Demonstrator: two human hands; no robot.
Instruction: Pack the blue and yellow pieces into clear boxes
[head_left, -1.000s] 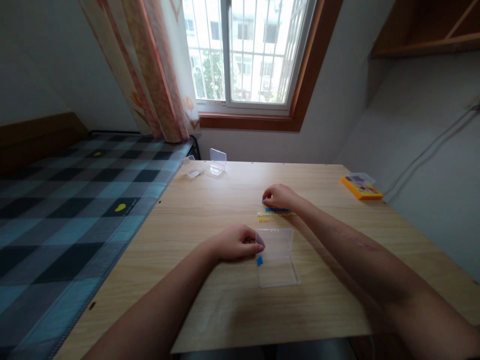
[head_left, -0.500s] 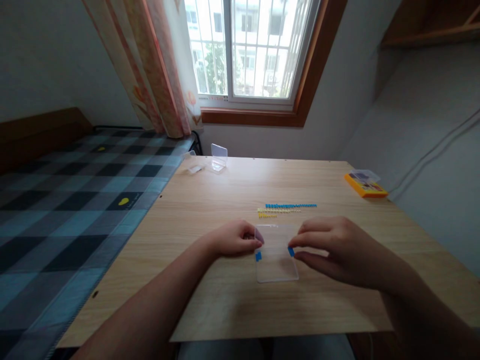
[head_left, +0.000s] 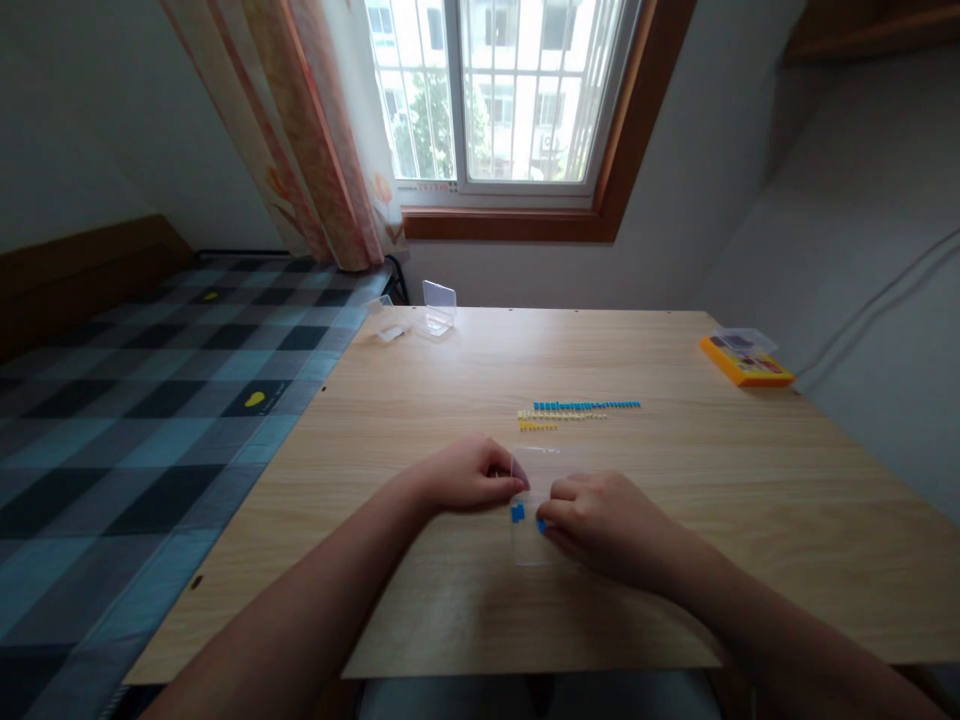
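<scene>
A clear flat plastic plate (head_left: 534, 548) lies on the wooden table before me. My left hand (head_left: 491, 475) grips its left edge between thumb and fingers. Small blue building bricks (head_left: 517, 513) sit on the plate near that edge, just below my left fingertips. Over the plate, my right hand (head_left: 589, 515) pinches another small blue brick (head_left: 541, 525), a short way right of the placed ones. My right fingers partly cover that brick and the plate's right side.
Beyond the plate lie rows of tiny pieces: blue (head_left: 586, 406), cream (head_left: 559, 415) and yellow (head_left: 537, 427). Clear open boxes (head_left: 439, 308) stand at the table's far left corner. An orange box (head_left: 746, 362) with a clear lid is at the far right. A checked bed (head_left: 247, 340) adjoins the left side.
My right hand has moved left across the plate with the blue brick, from the right edge toward the placed bricks. My left hand has stayed at the plate's left edge.
</scene>
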